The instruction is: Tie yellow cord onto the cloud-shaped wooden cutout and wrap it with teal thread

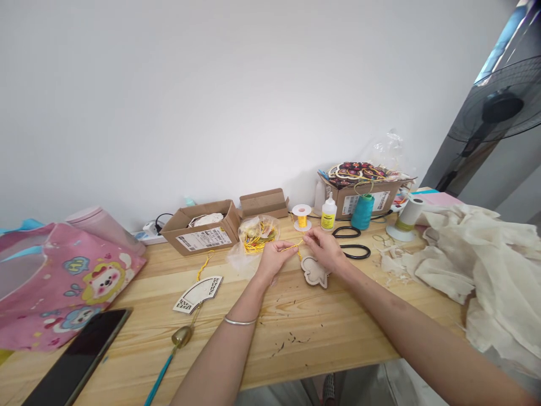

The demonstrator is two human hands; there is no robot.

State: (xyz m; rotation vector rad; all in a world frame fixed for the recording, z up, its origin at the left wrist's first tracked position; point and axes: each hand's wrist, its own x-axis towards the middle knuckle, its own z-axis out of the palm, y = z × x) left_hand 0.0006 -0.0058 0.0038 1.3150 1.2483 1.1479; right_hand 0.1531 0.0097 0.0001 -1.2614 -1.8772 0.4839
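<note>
Between my two hands runs a thin yellow cord (291, 246). My left hand (274, 259) pinches one part of it, and my right hand (324, 248) pinches it a little further right. Below my right hand a pale wooden flower-shaped piece (314, 272) rests on the table, with yellow cord at its top edge; my fingers hide part of it. To the left lies a fan-shaped wooden ornament (198, 294) with a yellow cord loop, a brass bell (181, 336) and a blue tassel (159, 376).
Behind my hands stand a bag of yellow cords (256, 239), a spool (301, 217), a glue bottle (328, 213) and black-handled scissors (355, 251). Cardboard boxes (203, 234) line the wall. Cream cloth (477, 265) covers the right; a phone (80, 358) and pink bag (63, 282) lie left.
</note>
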